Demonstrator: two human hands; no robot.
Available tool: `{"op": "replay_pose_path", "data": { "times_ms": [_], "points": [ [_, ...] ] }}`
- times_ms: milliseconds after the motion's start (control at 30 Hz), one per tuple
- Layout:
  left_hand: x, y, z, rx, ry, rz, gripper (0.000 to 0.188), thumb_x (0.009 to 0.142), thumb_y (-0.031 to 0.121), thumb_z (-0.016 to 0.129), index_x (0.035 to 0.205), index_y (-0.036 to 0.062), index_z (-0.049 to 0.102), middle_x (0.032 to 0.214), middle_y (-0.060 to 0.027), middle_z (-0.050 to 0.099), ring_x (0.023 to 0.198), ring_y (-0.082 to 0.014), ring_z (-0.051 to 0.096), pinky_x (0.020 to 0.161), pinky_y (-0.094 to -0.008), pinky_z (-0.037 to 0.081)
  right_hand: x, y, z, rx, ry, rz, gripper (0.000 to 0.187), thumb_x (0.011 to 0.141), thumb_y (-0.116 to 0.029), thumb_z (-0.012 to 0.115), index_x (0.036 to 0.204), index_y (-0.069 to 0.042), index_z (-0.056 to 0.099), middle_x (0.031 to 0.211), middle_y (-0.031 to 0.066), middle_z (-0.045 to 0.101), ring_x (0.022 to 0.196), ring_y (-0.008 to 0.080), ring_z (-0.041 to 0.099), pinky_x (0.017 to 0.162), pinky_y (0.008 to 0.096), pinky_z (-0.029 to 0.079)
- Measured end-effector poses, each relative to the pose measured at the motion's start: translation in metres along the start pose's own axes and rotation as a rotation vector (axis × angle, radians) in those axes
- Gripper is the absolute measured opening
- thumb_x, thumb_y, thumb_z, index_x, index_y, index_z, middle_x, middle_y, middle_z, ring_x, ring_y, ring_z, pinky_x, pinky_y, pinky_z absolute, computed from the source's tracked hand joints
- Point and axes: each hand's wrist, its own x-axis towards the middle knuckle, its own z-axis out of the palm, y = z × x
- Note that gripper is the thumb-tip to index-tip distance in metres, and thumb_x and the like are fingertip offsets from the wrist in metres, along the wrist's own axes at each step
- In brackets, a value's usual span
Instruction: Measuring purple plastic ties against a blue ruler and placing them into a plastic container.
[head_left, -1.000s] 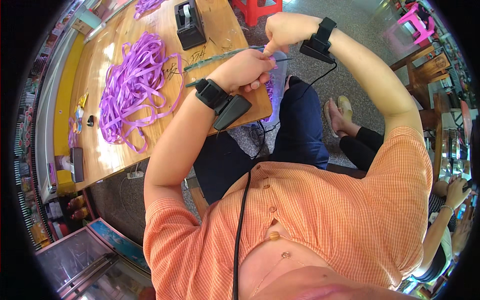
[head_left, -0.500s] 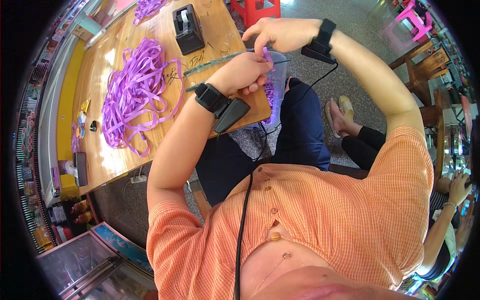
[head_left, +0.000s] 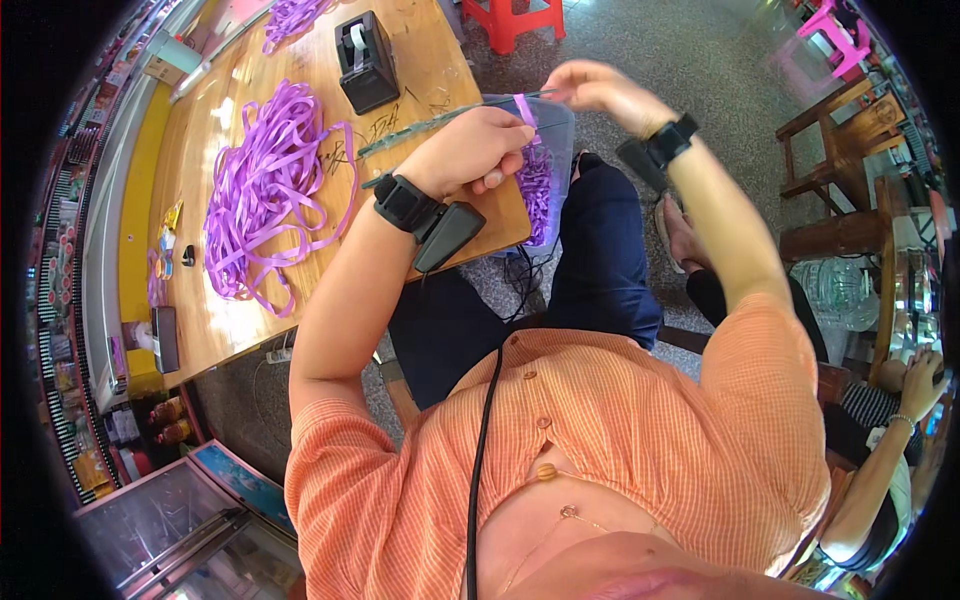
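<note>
My left hand [head_left: 475, 152] is closed at the table's right edge. Its fingertips pinch a short piece of purple ribbon [head_left: 524, 108] that stands up in a loop. Thin dark green strands [head_left: 420, 130] run along the table under and behind this hand and out past the edge. Beyond the ribbon, my right hand [head_left: 598, 92] has its fingertips together at the outer end of a thin dark strand; motion blurs it slightly. Below both hands a clear plastic bin [head_left: 566, 150] holds many short purple ribbon pieces [head_left: 537, 200].
A large heap of purple ribbon [head_left: 270, 190] lies on the wooden table [head_left: 345, 270], with a black tape dispenser [head_left: 367, 65] beyond it. A red stool [head_left: 515, 22] stands past the table. At the right are wooden chairs [head_left: 850, 135] and another person's arm [head_left: 880, 490].
My right hand has moved right, away from the ribbon, and its fingers have come together at the strand's end. My left hand has shifted slightly left, still pinching the ribbon.
</note>
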Motion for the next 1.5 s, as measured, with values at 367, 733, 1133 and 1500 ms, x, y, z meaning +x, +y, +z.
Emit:
{"op": "replay_pose_path", "data": {
  "times_ms": [367, 733, 1133, 1500],
  "points": [
    [-0.002, -0.004, 0.0, -0.02, 0.016, -0.025, 0.024, 0.101, 0.025, 0.052, 0.095, 0.0031, 0.061, 0.061, 0.0033, 0.051, 0.042, -0.0038, 0.043, 0.039, -0.0209, 0.03, 0.013, 0.076, 0.081, 0.967, -0.104, 0.0, 0.048, 0.096, -0.024, 0.051, 0.137, 0.0, 0.049, 0.138, 0.0165, 0.054, 0.127, 0.0294, 0.052, 0.108, 0.0546, 0.038],
    [0.0, -0.009, 0.0, -0.026, 0.02, -0.012, 0.023, 0.102, 0.025, 0.051, 0.095, 0.0047, 0.06, 0.061, 0.0032, 0.051, 0.042, -0.0042, 0.043, 0.038, -0.021, 0.03, 0.027, 0.042, 0.091, 0.927, -0.143, 0.141, 0.039, 0.101, -0.024, 0.049, 0.131, -0.001, 0.054, 0.128, 0.0151, 0.061, 0.117, 0.029, 0.06, 0.101, 0.0467, 0.047],
    [-0.003, -0.002, 0.004, -0.028, 0.043, -0.029, 0.022, 0.102, 0.024, 0.05, 0.101, 0.0046, 0.061, 0.062, 0.0029, 0.051, 0.042, -0.0044, 0.043, 0.038, -0.021, 0.03, 0.019, 0.032, 0.085, 1.224, -0.314, -0.043, 0.035, 0.098, -0.039, 0.051, 0.111, -0.008, 0.064, 0.107, 0.0069, 0.068, 0.101, 0.0239, 0.062, 0.095, 0.0451, 0.046],
    [0.001, -0.006, 0.001, 0.01, 0.009, 0.006, 0.023, 0.102, 0.023, 0.048, 0.096, 0.0035, 0.06, 0.06, 0.0027, 0.05, 0.042, -0.0047, 0.043, 0.038, -0.0213, 0.031, 0.031, 0.07, 0.136, 1.431, -0.125, -0.188, 0.046, 0.103, -0.044, 0.043, 0.122, -0.005, 0.06, 0.119, 0.0135, 0.067, 0.107, 0.0283, 0.064, 0.094, 0.0434, 0.05]
  ]
}}
